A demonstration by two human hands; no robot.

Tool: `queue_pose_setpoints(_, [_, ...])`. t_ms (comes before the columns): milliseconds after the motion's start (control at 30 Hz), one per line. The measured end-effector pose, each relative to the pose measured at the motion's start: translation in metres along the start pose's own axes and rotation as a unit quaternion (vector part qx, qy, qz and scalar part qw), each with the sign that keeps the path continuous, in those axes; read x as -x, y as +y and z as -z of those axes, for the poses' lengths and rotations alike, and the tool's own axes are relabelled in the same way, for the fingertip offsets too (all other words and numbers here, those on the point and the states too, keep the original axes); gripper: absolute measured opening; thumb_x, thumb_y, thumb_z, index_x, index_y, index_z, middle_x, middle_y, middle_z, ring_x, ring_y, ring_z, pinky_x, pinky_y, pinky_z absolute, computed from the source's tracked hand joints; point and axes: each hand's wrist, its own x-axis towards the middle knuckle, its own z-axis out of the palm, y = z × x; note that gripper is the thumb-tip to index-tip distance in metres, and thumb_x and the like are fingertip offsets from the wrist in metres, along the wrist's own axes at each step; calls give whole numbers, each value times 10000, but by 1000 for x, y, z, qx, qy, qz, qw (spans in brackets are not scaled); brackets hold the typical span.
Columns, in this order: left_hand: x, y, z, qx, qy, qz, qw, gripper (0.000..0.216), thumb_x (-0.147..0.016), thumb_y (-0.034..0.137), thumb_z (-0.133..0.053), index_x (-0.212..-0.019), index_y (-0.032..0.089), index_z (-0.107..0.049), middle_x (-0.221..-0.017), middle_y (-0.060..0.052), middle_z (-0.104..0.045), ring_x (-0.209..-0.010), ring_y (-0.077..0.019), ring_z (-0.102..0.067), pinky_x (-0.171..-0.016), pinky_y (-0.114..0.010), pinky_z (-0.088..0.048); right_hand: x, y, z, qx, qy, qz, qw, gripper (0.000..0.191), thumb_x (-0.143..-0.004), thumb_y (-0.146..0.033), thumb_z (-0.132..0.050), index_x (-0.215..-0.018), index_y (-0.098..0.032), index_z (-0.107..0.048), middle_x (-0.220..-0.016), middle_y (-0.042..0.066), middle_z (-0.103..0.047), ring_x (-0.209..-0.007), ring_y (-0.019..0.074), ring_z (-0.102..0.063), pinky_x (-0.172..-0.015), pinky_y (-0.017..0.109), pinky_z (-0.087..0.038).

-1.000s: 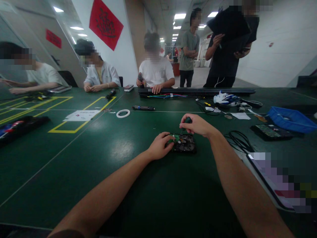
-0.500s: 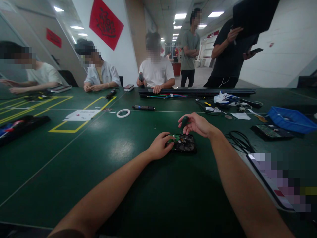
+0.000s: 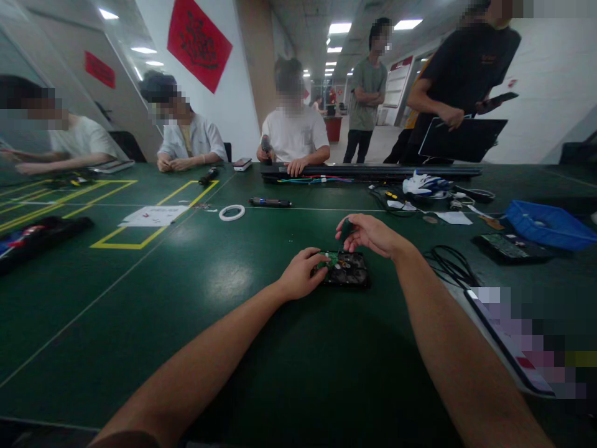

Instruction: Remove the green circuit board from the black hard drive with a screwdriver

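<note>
In front of me a black electronic casing (image 3: pixel 357 270) lies flat, with a green circuit board (image 3: pixel 332 258) and small wires inside. My left hand (image 3: pixel 302 274) grips the casing at its left side, thumb and fingers reaching over the board. Pinched upright in my right hand (image 3: pixel 370 235) is a screwdriver with a dark green handle (image 3: pixel 346 230). Its tip points down at the casing's far edge, but I cannot tell what it touches.
A green table (image 3: pixel 252 354) carries a white tape ring (image 3: pixel 232 213), a black pen-shaped tool (image 3: pixel 270 202), a blue tray (image 3: pixel 548 224), black cables (image 3: pixel 450 264) and a tablet-like device (image 3: pixel 508 342). Across from me, a person (image 3: pixel 293 134) holds a power tool (image 3: pixel 266 148) beside a long black bar (image 3: pixel 373 173).
My hands and the casing stay nearly in place; the screwdriver handle has shifted very slightly. At the back right, a standing person has lowered a black clipboard-like panel.
</note>
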Motion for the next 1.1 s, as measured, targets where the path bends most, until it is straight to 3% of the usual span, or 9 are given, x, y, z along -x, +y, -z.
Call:
queue_pose_setpoints(367, [0,-2,-1,-4,-1,3,1000,325,-957,318,-585,-1264,241,-657,-1358,-125,-548,-1279,-291,-530,-1082,-482,-460,-5,3,0,53,33,19,998,280,-984,-357,-446,-1021,-192,-670,-933,114,-729,-573,150,-565,-447,267,-416])
queue_pose_setpoints(900, [0,-3,-2,-7,11,-8,1000,322,-950,315,-590,-1253,237,-668,-1331,-123,-564,-1258,-285,-543,-1073,-470,-470,-7,3,-11,190,26,82,978,324,-992,-345,-407,-943,-182,-683,-936,79,-730,-617,142,-577,-470,244,-383])
queue_pose_setpoints(1100, [-1,-4,-3,-6,5,-3,1000,330,-941,303,-602,-1259,239,-663,-1340,-126,-563,-1258,-289,-545,-1071,-480,-472,2,3,-7,201,55,89,974,324,-990,-329,-413,-941,-189,-700,-949,74,-737,-638,150,-582,-503,259,-410])
